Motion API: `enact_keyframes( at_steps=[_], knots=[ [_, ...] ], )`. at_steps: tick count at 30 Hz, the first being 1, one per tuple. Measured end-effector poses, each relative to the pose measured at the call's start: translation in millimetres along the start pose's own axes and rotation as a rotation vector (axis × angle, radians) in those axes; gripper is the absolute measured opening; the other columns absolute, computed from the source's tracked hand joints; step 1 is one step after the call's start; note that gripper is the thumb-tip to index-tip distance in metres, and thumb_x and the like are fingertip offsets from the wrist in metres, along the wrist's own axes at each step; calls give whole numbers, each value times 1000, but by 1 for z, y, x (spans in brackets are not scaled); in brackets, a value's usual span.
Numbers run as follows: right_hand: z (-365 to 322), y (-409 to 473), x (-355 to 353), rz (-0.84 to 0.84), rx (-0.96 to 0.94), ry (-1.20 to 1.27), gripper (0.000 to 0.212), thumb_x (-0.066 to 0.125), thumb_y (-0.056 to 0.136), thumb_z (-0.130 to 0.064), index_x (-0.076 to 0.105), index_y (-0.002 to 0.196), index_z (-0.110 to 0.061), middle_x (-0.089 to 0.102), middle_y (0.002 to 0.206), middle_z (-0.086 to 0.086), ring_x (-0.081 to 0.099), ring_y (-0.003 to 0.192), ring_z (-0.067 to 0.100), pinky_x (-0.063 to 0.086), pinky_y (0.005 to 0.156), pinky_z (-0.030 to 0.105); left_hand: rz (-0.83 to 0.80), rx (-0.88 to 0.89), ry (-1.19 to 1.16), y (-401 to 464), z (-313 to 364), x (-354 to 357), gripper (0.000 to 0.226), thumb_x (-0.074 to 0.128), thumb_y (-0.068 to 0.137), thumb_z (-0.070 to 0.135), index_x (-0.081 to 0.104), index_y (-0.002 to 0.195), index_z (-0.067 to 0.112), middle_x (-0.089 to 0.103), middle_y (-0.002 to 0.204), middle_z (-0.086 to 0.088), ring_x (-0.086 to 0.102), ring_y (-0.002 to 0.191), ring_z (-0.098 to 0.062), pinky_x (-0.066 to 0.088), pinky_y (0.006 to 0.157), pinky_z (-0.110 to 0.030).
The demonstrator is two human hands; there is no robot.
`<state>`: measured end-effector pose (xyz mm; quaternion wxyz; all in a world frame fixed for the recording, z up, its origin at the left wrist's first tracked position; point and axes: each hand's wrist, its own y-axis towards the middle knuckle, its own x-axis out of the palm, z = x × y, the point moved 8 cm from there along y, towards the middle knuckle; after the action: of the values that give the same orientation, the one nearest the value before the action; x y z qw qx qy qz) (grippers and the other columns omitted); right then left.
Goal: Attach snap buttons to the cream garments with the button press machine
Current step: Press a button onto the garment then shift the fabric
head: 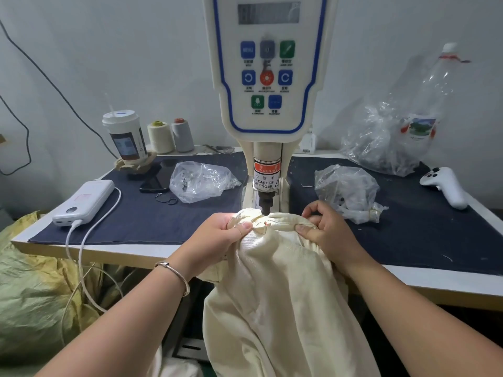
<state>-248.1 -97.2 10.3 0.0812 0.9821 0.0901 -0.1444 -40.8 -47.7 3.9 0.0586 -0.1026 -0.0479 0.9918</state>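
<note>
Towering behind the fingers is a press [268, 77], white with a blue-edged button panel, its dark punch [265, 206] hanging just above them. A table [190, 253] with a navy mat spreads to either side. A cream garment [275, 289] lies bunched under the punch and drapes off the near edge, down between the forearms. The left hand [217, 238] grips a fold just left of the punch, thumb clamped on top, fingers curled beneath. The right hand [326, 229] pinches the cloth just right of it, thumb pressing down, fingers curled behind. Between the two thumbs the cloth is lit, and a small red mark [265, 223] shows there, seemingly an aiming light. Clear bags [201, 180] lie beyond the fingers on both sides, probably holding snaps. No fitted snap shows on this garment, so it appears positioned but not yet pressed. How many garments remain cannot be told.
</note>
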Motion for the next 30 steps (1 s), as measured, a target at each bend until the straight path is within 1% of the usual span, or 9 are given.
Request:
enact_keyframes(
  at_steps=[3, 5, 7, 11, 13, 15, 21, 26, 30],
  knots=[
    [-17, -4, -8, 64, 22, 166, 21, 72, 82, -4, 58, 90, -17, 59, 69, -5, 54, 61, 5, 45, 58, 15, 39, 9, -32, -5, 4, -3, 31, 54, 104, 21, 67, 90, -4, 60, 84, -14, 56, 80, -25, 46, 69, -31],
    [-25, -8, -6, 49, 85, 376, 22, 72, 80, -1, 58, 85, -17, 63, 72, -4, 60, 62, 7, 48, 57, 18, 37, 18, -52, -7, 7, -4, 41, 53, 104, 19, 72, 68, 18, 65, 73, -6, 61, 69, -19, 48, 61, -23],
    [-25, -15, 2, -4, 224, 440, 20, 71, 80, 2, 60, 84, -14, 63, 74, 1, 61, 65, 13, 50, 59, 24, 15, 6, -50, -13, 7, -6, 49, 52, 104, 15, 66, 57, 19, 61, 58, 2, 54, 49, -9, 41, 47, -15],
    [-17, -40, 18, -158, 384, 322, 17, 71, 81, 2, 61, 91, -7, 63, 76, 7, 60, 61, 13, 50, 53, 23, -70, -46, -6, -34, -4, -12, 30, 59, 101, 23, 66, 76, 7, 55, 64, -5, 43, 48, -10, 31, 45, -18],
    [-23, -51, 21, -225, 319, 317, 18, 71, 81, 0, 58, 88, -9, 62, 74, 6, 59, 61, 14, 48, 53, 23, -114, -35, -23, -49, -3, -12, 29, 66, 96, 28, 71, 93, -1, 64, 80, -13, 55, 65, -20, 43, 62, -27],
    [-37, -63, 22, -315, 234, 362, 22, 74, 76, -5, 55, 82, -13, 61, 73, 8, 57, 61, 18, 47, 52, 25, -150, 4, -16, -64, 7, -13, 38, 66, 91, 31, 69, 107, -4, 64, 95, -19, 54, 84, -29, 38, 76, -39],
    [-87, -94, 16, -533, 13, 438, 27, 79, 75, -8, 55, 76, -20, 61, 74, 9, 58, 62, 15, 49, 53, 22, -314, 116, 82, -105, 57, -10, 21, 64, 91, 24, 77, 97, 9, 72, 84, 2, 67, 73, -9, 51, 65, -15],
    [-123, -113, 21, -628, -106, 451, 24, 70, 76, -1, 53, 79, -19, 57, 74, 14, 55, 66, 17, 49, 60, 21, -305, 50, 324, -119, 84, -5, 68, 64, 67, 81, 78, 101, 24, 77, 107, 0, 72, 100, -18, 55, 89, -28],
    [-141, -122, 29, -639, -180, 314, 27, 69, 83, 2, 45, 89, -8, 57, 71, 8, 49, 66, 13, 42, 59, 17, -300, 117, 496, -118, 114, 28, 63, 67, 69, 72, 75, 103, 20, 70, 87, -1, 63, 84, -11, 46, 78, -27]
  ],
)
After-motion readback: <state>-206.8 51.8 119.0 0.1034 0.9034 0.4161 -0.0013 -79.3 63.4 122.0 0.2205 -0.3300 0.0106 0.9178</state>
